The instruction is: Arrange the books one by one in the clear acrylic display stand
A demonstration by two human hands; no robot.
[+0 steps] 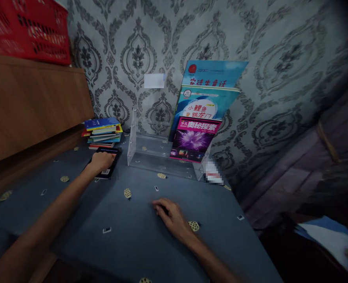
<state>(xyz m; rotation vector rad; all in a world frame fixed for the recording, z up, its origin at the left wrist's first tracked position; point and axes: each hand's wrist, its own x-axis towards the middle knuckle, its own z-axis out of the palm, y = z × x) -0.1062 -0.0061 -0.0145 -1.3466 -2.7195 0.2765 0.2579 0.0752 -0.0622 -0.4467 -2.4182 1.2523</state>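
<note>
My left hand (pixel 101 162) is closed at a dark, thin book (pixel 107 173) lying on the table at left. Its fingertips are hidden behind the knuckles. Just behind is a stack of books (pixel 103 133) with a blue-and-yellow one on top. My right hand (pixel 171 216), loosely curled with thumb and forefinger apart, holds nothing over the table's middle. A clear acrylic stand (pixel 150 161) is at the back. On its right side lean a magazine with a pink and purple cover (pixel 195 139), a teal book (pixel 202 103) and a taller blue book (pixel 215 72).
A patterned dark blue cloth (pixel 132 220) covers the table. At left is a wooden cabinet (pixel 35 94) with a red basket (pixel 44 35) on it. A white packet (pixel 213 173), partly blurred, lies right of the stand. Papers (pixel 327 236) sit low at far right, beyond the table edge.
</note>
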